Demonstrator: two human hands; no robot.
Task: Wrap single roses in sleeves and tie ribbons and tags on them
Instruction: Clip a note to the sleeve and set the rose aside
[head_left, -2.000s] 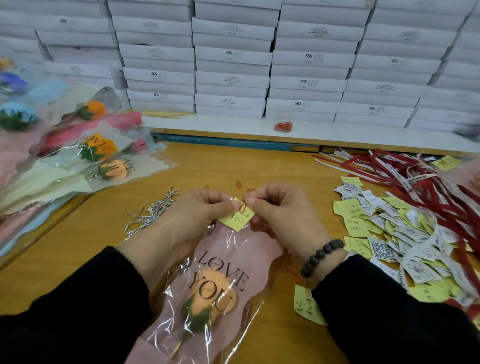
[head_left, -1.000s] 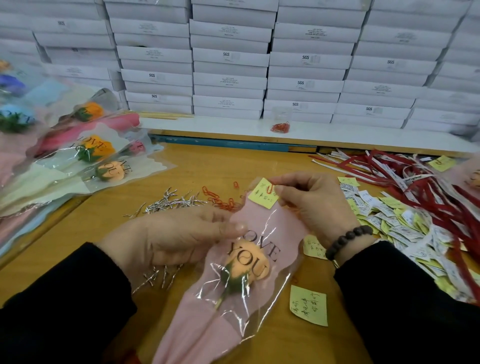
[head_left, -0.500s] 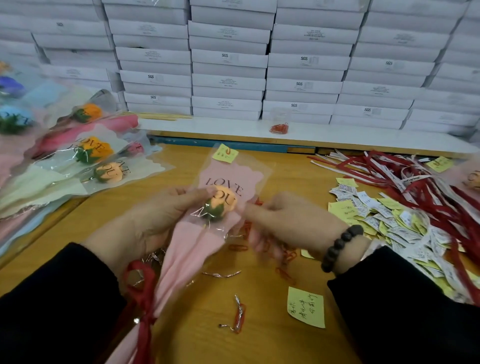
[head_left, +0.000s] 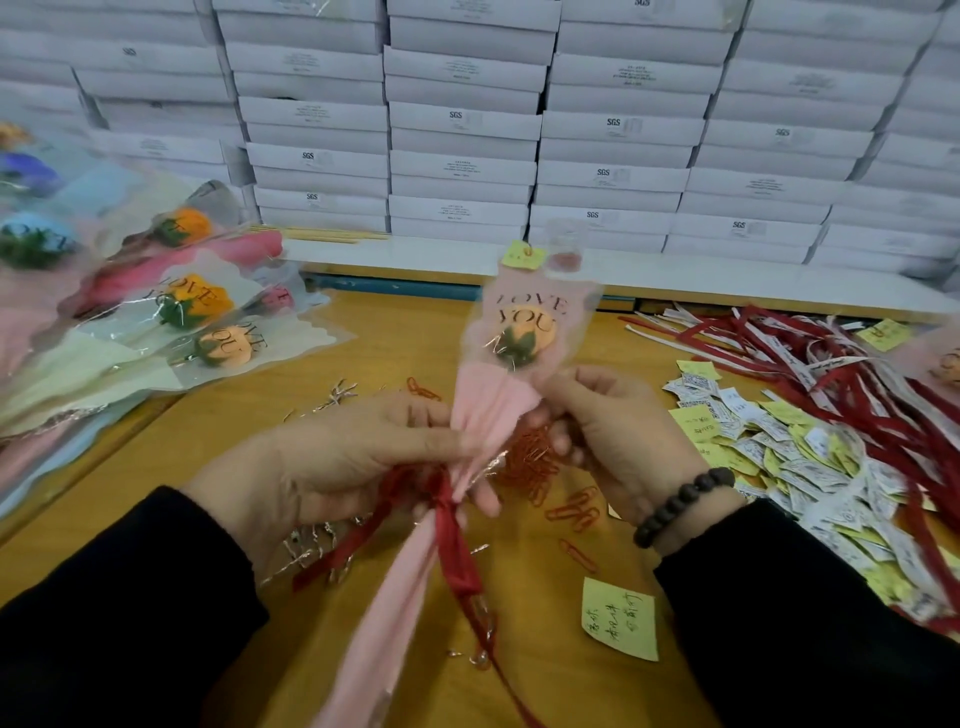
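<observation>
Both hands gripping the sleeve (head_left: 488, 410) above the worktop (head_left: 363, 374): left hand (head_left: 353, 457) pinching at the ribbon (head_left: 452, 535), right hand (head_left: 618, 436) opposite.

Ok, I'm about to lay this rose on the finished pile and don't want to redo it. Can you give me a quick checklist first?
1. Yellow tag clipped at the top edge of the pink sleeve: ok.
2. Rose sits behind the clear LOVE YOU window: ok.
3. Red ribbon wrapped around the gathered neck: ok.
4. Ribbon knot tight: cannot tell.
5. Both hands hold the sleeve, left hand, right hand: ok.
6. Finished pile within view at the left: ok.
</observation>
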